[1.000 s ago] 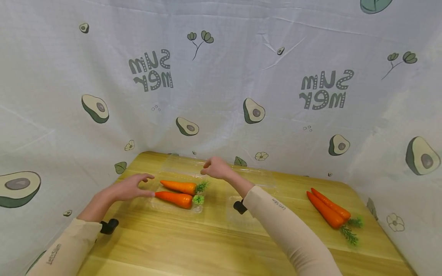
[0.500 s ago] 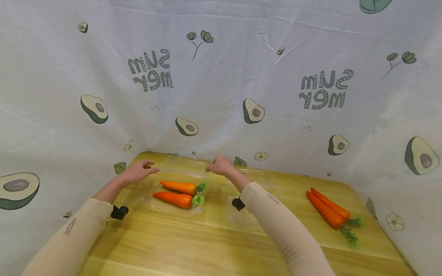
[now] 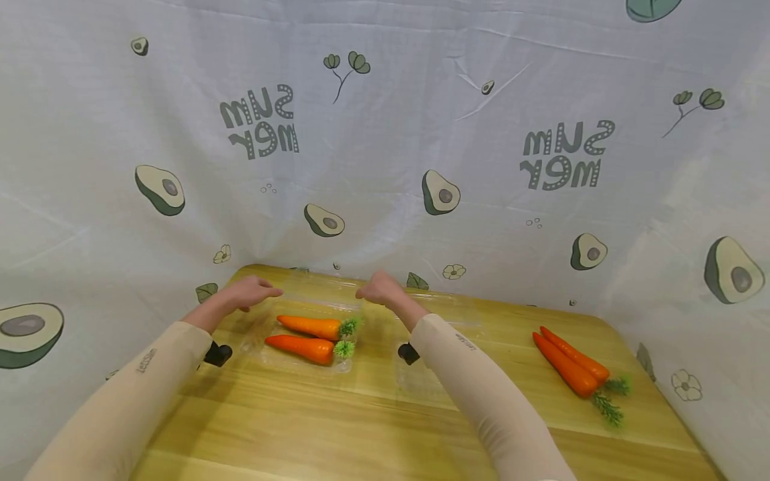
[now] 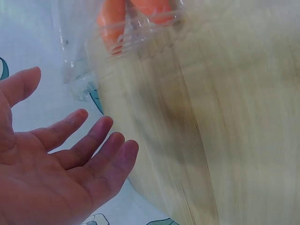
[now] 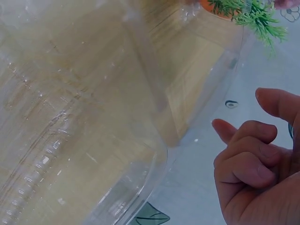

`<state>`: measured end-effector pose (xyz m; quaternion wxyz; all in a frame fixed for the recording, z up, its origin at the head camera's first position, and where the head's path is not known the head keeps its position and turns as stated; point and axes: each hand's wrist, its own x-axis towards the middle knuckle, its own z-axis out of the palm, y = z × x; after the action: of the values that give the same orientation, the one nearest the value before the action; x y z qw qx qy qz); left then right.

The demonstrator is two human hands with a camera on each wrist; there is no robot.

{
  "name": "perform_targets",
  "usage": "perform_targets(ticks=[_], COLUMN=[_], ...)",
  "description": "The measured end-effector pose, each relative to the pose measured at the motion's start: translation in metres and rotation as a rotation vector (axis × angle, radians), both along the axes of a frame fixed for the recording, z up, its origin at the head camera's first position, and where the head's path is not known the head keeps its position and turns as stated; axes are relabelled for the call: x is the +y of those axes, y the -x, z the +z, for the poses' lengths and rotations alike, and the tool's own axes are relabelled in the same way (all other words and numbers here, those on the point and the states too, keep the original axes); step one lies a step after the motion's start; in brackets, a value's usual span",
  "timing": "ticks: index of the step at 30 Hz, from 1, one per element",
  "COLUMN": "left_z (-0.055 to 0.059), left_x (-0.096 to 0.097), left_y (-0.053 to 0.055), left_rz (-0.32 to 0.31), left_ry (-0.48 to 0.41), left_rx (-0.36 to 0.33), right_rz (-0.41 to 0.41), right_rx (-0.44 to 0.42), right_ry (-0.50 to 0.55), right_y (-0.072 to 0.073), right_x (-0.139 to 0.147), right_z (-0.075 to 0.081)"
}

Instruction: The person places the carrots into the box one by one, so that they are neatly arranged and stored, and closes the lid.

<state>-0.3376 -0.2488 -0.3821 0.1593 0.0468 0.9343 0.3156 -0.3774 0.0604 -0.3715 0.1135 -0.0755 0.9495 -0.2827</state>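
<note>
A clear plastic clamshell box (image 3: 303, 369) holds two carrots lying side by side, one carrot (image 3: 309, 327) behind the other carrot (image 3: 301, 349). Its lid (image 3: 321, 288) is folded back towards the curtain. At the lid's left side is my left hand (image 3: 249, 292); the left wrist view shows its fingers spread and slightly bent, with nothing held. My right hand (image 3: 380, 288) is near the lid's right side. In the right wrist view its thumb stands apart from the loosely curled fingers (image 5: 248, 173), which hold nothing. Whether either hand touches the lid, I cannot tell.
A second clear clamshell box (image 3: 421, 384), with its lid (image 3: 454, 310) back, lies partly behind the right sleeve. Two more carrots (image 3: 571, 367) with green tops lie on the wooden table (image 3: 337, 427) at right. A printed curtain (image 3: 385, 133) hangs behind the table.
My left hand has moved away from the front carrot's tip, back and slightly right towards the lid. My right hand has shifted only slightly. The carrots and boxes have stayed put.
</note>
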Motion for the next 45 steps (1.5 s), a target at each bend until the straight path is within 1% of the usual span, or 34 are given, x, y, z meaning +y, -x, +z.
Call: perform_targets(ticks=[8, 13, 16, 19, 22, 25, 27, 31, 34, 38, 45], left_z=[-0.002, -0.003, -0.004, -0.003, -0.001, 0.000, -0.001, -0.001, 0.000, 0.001, -0.003], left_x=[-0.002, -0.001, 0.001, 0.001, 0.003, 0.004, 0.005, 0.006, 0.007, 0.008, 0.007], left_y=[0.008, 0.012, 0.015, 0.017, 0.015, 0.013, 0.013, 0.012, 0.011, 0.010, 0.012], left_rz=[-0.001, -0.009, -0.013, -0.026, -0.059, -0.078, -0.071, -0.059, -0.052, -0.044, -0.026], left_ry=[0.018, 0.019, 0.007, -0.025, -0.055, -0.080, -0.088, -0.081, -0.082, -0.084, -0.073], left_rx=[-0.080, -0.096, -0.115, -0.134, -0.123, -0.105, -0.095, -0.060, -0.046, -0.042, -0.035], right_rz=[0.010, -0.004, -0.004, 0.011, 0.014, 0.014, 0.023, 0.044, 0.039, 0.012, 0.003], right_rx=[-0.042, -0.054, -0.079, -0.087, -0.078, -0.074, -0.074, -0.040, -0.021, -0.029, -0.042], right_ry=[-0.039, -0.078, -0.084, -0.078, -0.071, -0.087, -0.105, -0.127, -0.117, -0.104, -0.061], right_y=[0.002, 0.001, 0.002, 0.003, 0.003, 0.002, 0.001, 0.001, 0.000, -0.001, -0.006], right_x=[-0.005, -0.005, -0.004, -0.004, -0.005, -0.005, -0.005, -0.005, -0.006, -0.005, -0.004], right_z=[-0.002, -0.004, -0.007, -0.007, -0.006, -0.006, -0.006, -0.006, -0.006, -0.005, -0.003])
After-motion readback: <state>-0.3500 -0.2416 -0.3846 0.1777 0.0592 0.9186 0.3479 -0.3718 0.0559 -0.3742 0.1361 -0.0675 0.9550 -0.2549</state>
